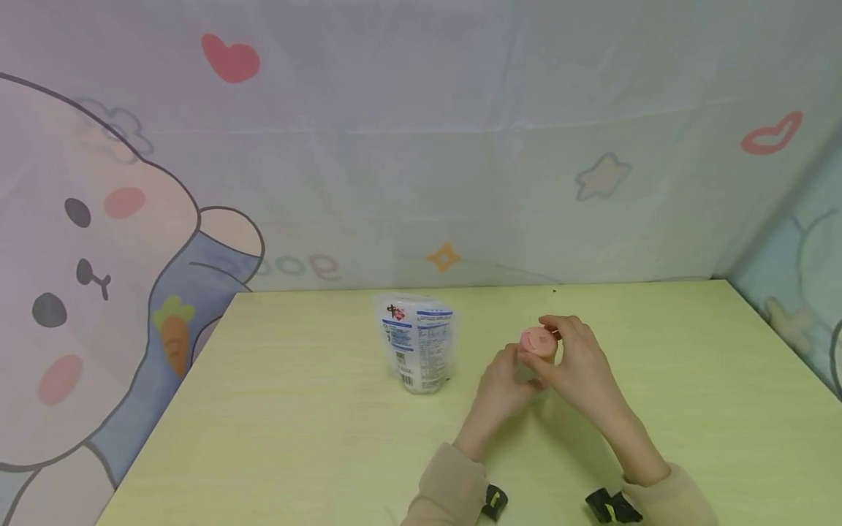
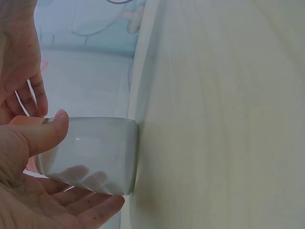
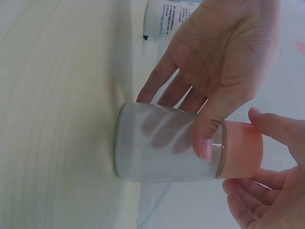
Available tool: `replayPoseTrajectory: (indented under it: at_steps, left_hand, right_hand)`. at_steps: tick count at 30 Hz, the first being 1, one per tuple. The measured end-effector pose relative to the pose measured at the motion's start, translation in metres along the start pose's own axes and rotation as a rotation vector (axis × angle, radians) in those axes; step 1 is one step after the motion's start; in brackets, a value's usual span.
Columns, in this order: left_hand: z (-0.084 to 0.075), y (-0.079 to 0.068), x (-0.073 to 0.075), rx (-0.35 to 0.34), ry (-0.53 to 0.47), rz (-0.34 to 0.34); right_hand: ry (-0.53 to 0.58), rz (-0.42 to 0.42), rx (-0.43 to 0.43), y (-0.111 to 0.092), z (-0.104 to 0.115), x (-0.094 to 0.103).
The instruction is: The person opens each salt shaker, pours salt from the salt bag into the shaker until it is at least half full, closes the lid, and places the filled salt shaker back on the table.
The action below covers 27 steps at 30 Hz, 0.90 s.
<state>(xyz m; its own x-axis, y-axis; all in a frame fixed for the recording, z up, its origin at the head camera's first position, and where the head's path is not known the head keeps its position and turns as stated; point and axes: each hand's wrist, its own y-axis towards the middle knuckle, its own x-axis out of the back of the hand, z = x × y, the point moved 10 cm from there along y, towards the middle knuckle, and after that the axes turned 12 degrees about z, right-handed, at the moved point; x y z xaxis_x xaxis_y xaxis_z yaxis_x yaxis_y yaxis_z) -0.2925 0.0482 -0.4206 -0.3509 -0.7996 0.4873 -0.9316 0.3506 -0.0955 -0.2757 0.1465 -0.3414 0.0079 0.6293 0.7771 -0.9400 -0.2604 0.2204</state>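
A clear glass jar [image 3: 162, 143] with a pink-orange screw lid [image 1: 538, 341] is upright, its base at the tabletop. My left hand [image 1: 505, 387] holds the jar's body, thumb across the near side and fingers wrapped behind, visible through the glass in the right wrist view. From the other side my right hand [image 1: 582, 361] grips the lid's rim between thumb and fingers. A curved line and a small heart mark the lid's top. To the left of both hands stands a white printed pouch [image 1: 421, 343], untouched.
The pale yellow-green table [image 1: 296, 409] reaches back to a cloth backdrop [image 1: 408, 146] printed with cartoon shapes. Black straps [image 1: 495, 502] show near each sleeve at the front.
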Motion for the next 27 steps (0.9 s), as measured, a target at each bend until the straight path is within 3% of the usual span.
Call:
replayPoseTrajectory:
  at_steps: [27]
  left_hand:
    - [0.0026,0.0014,-0.0005,0.004,-0.009,-0.007]
  right_hand:
    - [0.0,0.03,0.002,0.0014,-0.0027,-0.0004]
